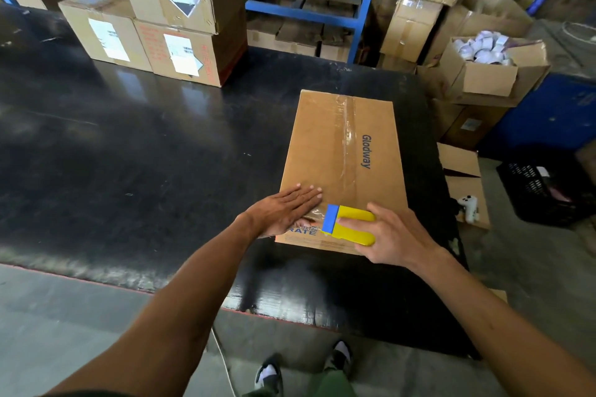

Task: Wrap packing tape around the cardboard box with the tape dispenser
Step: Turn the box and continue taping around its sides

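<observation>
— What are the fingers doing?

— The right hand (392,235) has its fingers curled around the yellow handle of the tape dispenser (350,225), one finger lying along the top of it; the left hand (285,211) is flat, fingers straight and close together, palm pressed on the near end of the cardboard box (342,167), gripping nothing.

— Which way does the dispenser point?

— Its long axis runs across the box, blue head towards the left hand and just beside it, handle towards the right; it rests on the near end of the box top, and clear tape shows wrinkled between the head and the left palm.

— And the box itself?

— Long and flat; its long axis runs away from the person, lying on the right part of the black table (129,138), near edge close to the table's front; a strip of clear packing tape (350,135) runs lengthwise down the middle of the top.

— Any writing?

— "Glodway" in blue, printed along the length beside the tape; blue letters ending "RATE" on the near edge by the left hand, the rest covered; the stacked cartons (154,16) at the far left carry white labels and a diamond sticker, too small to read.
</observation>
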Demonstrator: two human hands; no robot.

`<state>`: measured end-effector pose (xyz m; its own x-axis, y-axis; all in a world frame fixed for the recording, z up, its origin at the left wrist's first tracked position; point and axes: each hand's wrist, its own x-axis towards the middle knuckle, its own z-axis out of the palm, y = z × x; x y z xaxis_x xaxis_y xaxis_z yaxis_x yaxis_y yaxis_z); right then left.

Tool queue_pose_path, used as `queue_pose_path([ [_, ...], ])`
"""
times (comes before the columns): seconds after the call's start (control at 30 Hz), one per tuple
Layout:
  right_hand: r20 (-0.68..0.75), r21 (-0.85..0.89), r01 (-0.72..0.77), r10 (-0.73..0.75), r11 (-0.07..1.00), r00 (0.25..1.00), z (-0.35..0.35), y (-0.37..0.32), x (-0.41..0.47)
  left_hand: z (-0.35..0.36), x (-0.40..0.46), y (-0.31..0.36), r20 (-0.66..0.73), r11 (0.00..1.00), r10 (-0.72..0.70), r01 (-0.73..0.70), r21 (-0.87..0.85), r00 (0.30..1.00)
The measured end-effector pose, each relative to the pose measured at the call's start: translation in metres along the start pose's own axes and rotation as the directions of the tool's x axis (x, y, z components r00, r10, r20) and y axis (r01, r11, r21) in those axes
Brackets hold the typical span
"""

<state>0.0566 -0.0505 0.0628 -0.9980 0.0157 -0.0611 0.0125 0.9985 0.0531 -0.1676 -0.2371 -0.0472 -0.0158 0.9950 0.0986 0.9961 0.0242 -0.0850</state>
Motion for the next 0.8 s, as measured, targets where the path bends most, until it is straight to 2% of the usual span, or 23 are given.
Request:
queue_pose_path([
  [0.17,-0.037,0.002,0.069,-0.069,0.998,0.997,-0.012,0.013,-0.014,0.003,-0.001,0.001,-0.044,1.0,0.002,-0.002,-0.006,0.999],
  [0.47,-0.067,-0.053,0.091,-0.094,0.994,0.993,-0.003,0.038,-0.03,0.006,-0.003,-0.001,-0.045,0.999,0.027,-0.026,0.022,0.999],
  [0.8,-0.129,-0.014,0.111,-0.111,0.994,0.985,0.003,0.041,-0.029,-0.02,0.03,0.005,-0.06,0.974,0.217,-0.212,0.08,0.974],
])
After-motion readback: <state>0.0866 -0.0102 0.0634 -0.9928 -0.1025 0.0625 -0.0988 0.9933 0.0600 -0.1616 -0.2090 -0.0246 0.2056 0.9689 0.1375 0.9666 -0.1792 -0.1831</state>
